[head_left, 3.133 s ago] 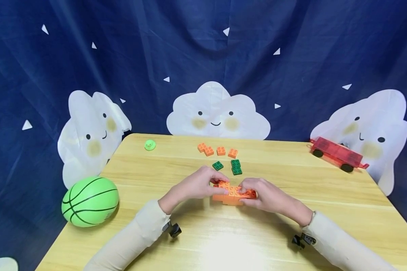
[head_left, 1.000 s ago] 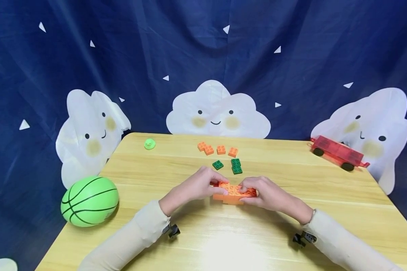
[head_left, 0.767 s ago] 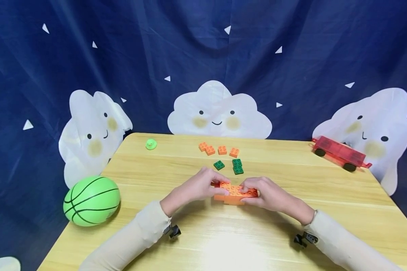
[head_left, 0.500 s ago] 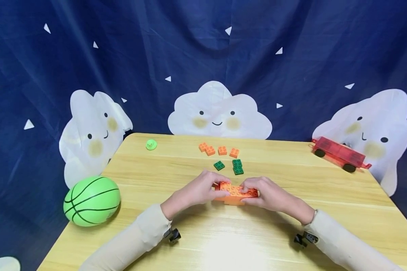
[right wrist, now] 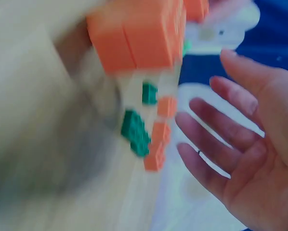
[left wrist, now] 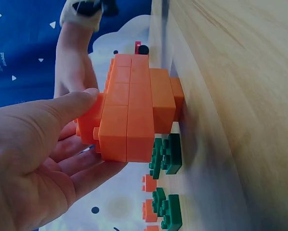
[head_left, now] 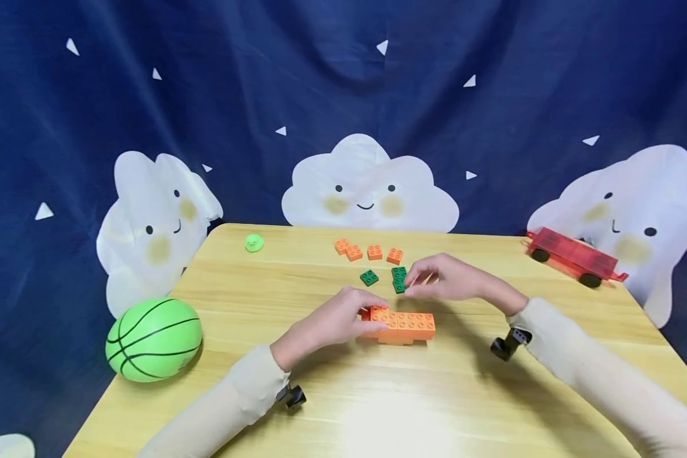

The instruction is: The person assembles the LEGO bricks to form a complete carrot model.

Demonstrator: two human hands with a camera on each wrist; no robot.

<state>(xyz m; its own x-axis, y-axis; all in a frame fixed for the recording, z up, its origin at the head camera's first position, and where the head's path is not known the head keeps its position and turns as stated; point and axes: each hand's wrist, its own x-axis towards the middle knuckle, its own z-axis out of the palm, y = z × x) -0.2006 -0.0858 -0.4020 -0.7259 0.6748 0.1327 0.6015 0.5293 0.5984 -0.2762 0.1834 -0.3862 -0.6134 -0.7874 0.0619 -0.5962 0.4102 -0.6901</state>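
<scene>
While the left hand (head_left: 333, 318), its fingers wrapped round one end, grips an orange, studded plastic brick assembly (head_left: 409, 326) at the middle of a pale wooden surface (head_left: 298, 273), the right hand (head_left: 451, 278) hovers near two dark-green, studded plastic bricks (head_left: 398, 275), its fingers loosely bent, spread and holding nothing; four small, square orange bricks (head_left: 374, 252) lie farther back.

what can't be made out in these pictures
Head view: the left end of the orange build, hidden by the left hand.
Left wrist view: the lowest loose orange block, cut off by the bottom edge.
Right wrist view: the tabletop's grain, blurred; part of the orange build, cut off by the upper edge.
</scene>
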